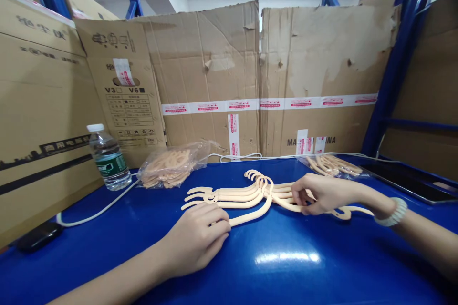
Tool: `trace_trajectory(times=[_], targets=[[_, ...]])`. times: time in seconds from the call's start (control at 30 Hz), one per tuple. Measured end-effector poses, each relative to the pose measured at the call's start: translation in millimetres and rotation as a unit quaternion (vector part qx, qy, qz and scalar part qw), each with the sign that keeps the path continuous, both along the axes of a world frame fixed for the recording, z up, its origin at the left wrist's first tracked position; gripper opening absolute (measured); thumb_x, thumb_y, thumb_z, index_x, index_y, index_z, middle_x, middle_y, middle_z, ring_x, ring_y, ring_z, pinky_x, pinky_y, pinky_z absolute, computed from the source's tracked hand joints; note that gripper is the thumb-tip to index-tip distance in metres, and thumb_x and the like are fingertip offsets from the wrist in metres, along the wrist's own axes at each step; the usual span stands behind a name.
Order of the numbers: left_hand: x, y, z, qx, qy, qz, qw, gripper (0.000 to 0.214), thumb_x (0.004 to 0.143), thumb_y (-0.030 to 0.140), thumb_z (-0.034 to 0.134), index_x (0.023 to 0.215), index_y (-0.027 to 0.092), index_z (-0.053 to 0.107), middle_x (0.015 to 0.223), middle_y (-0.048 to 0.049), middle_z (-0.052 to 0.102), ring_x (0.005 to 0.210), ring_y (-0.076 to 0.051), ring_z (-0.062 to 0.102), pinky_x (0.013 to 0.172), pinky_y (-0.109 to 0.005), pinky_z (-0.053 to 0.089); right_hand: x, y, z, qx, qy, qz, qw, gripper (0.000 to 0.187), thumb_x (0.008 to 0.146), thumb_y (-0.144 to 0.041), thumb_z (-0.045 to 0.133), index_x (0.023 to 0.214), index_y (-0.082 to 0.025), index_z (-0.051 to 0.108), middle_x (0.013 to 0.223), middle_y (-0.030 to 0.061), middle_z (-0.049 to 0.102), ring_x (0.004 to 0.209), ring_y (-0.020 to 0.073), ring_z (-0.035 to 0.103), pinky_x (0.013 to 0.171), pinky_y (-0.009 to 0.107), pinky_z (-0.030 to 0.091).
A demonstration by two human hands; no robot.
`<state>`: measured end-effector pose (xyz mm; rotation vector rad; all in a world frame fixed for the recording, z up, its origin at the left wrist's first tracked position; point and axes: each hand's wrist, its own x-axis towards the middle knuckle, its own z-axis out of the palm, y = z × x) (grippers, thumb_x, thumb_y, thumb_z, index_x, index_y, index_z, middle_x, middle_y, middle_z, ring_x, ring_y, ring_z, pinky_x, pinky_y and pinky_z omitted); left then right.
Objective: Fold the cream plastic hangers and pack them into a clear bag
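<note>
Okay, hidden stuff first. Left fingertips are tucked out of sight, and that hand covers the near left end of the front hanger (252,218). Right hand blocks a middle stretch of the right-side arms; curved ends reappear under its wrist, but can't tell which hanger each belongs to. Hooks overlap, so no reliable count on the hanger stack (236,205). Both forearms run out of frame.

Left hand (200,238): palm down, fingers curled over, gripping the front hanger's end. Right hand (324,194): thumb and fingers bent in a loose pinch on the right-side arms, thumb at the near edge; exact contact behind the fingers is hard to read. Pale bracelet (391,212) on that wrist.

Stack lies between the two hands on the blue table (279,267), hooks pointing away from the person, left ends fanned just beyond the left knuckles.

Beyond the left hand: bagged hangers (166,167), details blurred by the plastic; further left, a water bottle (112,162). Beyond the right hand: second bag (334,164), partly behind it, plus a dark flat device (408,181), screen unreadable.
</note>
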<state>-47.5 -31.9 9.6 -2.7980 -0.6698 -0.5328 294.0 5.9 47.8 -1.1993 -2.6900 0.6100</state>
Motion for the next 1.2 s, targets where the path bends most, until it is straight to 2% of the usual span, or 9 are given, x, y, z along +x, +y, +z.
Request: trace_trajectory(times=[0.27,0.63,0.83,1.2], targets=[[0.8,3.0,-6.6,0.000,-0.043,-0.009,0.999,0.015,0.090,0.011,0.046,0.090,0.019,0.058,0.089,-0.0045,0.065,0.076,-0.019,0.057,0.070,-0.031,0.042,0.0,3.7,-3.4,-0.005,-0.033,-0.009,0.999,0.010,0.069,-0.023,0.066,0.076,-0.015,0.063,0.064,-0.0013,0.059,0.056,0.0122,0.053,0.050,0.021,0.038],[0.0,2.5,-7.1,-0.008,-0.039,-0.002,0.999,0.014,0.090,0.013,0.045,0.090,0.019,0.057,0.091,-0.0033,0.064,0.078,-0.017,0.058,0.072,-0.032,0.043,0.6,2.1,-2.0,-0.002,-0.055,-0.015,0.998,0.008,0.069,-0.019,0.065,0.076,-0.016,0.064,0.061,-0.0033,0.058,0.054,0.0102,0.052,0.048,0.019,0.035],[0.2,2.3,-7.6,0.024,-0.020,0.006,0.999,0.014,0.092,0.014,0.044,0.091,0.019,0.058,0.093,-0.0037,0.065,0.079,-0.019,0.059,0.073,-0.034,0.044,0.2,1.8,-3.3,0.003,-0.057,-0.021,0.998,0.008,0.070,-0.020,0.066,0.076,-0.017,0.063,0.061,-0.0034,0.058,0.053,0.0105,0.051,0.048,0.020,0.035],[-2.5,6.2,-12.8,0.095,0.010,0.109,0.989,0.024,0.092,0.020,0.040,0.081,0.016,0.061,0.080,-0.0070,0.064,0.076,-0.024,0.061,0.070,-0.040,0.048,-8.4,0.0,-3.9,0.036,-0.058,-0.028,0.997,0.008,0.072,-0.020,0.069,0.078,-0.017,0.065,0.063,-0.0034,0.057,0.055,0.0102,0.051,0.050,0.020,0.032]])
